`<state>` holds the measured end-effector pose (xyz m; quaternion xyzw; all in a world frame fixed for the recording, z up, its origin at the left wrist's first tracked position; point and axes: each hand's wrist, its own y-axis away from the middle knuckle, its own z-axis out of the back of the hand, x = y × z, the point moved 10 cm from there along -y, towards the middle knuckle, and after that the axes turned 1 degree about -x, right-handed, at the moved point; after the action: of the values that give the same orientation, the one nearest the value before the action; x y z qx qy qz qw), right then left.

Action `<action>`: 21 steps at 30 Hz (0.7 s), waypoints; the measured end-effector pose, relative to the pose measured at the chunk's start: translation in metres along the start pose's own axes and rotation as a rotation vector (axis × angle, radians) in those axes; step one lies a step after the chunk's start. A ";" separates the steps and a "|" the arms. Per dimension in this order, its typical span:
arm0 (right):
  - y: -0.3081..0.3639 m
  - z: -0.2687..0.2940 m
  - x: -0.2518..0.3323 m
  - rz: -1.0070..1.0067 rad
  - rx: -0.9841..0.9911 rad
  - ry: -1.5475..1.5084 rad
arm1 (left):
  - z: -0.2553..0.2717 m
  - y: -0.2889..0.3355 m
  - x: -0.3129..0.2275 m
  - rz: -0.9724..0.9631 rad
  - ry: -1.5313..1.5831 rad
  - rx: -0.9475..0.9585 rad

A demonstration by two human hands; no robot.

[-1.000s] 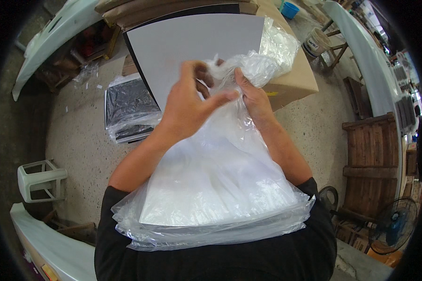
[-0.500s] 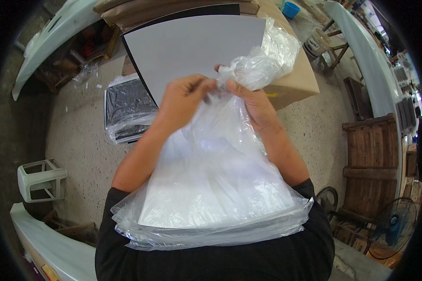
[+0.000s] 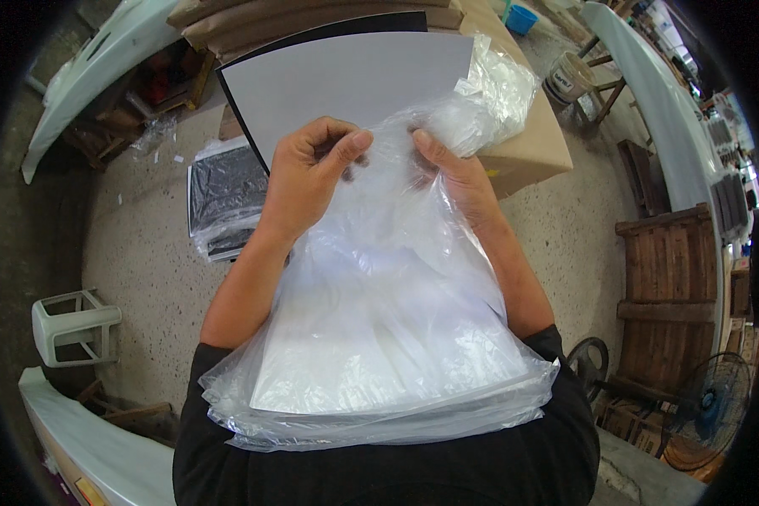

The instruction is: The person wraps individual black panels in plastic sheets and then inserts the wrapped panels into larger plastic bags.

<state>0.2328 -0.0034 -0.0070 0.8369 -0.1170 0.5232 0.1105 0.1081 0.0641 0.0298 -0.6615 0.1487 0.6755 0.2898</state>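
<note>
A large clear plastic bag (image 3: 379,329) with white contents lies against my front, its wide end across my dark shirt. Its far, narrower end is stretched up between my two hands. My left hand (image 3: 310,173) is closed, with thumb and curled fingers pinching the film at the left side. On the other side my right hand (image 3: 464,181) grips the bag, thumb on top and the other fingers mostly hidden behind the plastic. Crumpled clear film (image 3: 455,118) bunches just beyond the right thumb. Behind the hands stands a light grey sheet (image 3: 346,80) with a black sheet (image 3: 354,27) at its back.
A brown carton (image 3: 531,148) stands beyond my right hand. Film-wrapped dark sheets (image 3: 223,190) lie at the left. Around are a white stool (image 3: 76,320), a wooden pallet (image 3: 670,287), a fan (image 3: 707,405), a bucket (image 3: 569,76) and a blue basin (image 3: 521,18).
My hands have drawn apart, the left moving a little left. The gathered neck of the bag has loosened and spread between them, and the bunched film looks flatter.
</note>
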 end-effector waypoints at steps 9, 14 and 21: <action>0.017 -0.001 0.007 0.093 0.272 -0.239 | 0.016 -0.016 0.001 0.012 0.444 -0.050; 0.019 0.034 0.009 0.010 0.263 -0.284 | -0.055 0.062 0.027 0.249 -0.987 1.021; 0.043 0.072 0.014 0.065 0.054 0.220 | 0.006 0.042 0.032 0.349 0.537 0.725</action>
<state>0.2861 -0.0677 -0.0223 0.7729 -0.1171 0.6180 0.0832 0.0800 0.0408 -0.0087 -0.6340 0.5529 0.4241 0.3355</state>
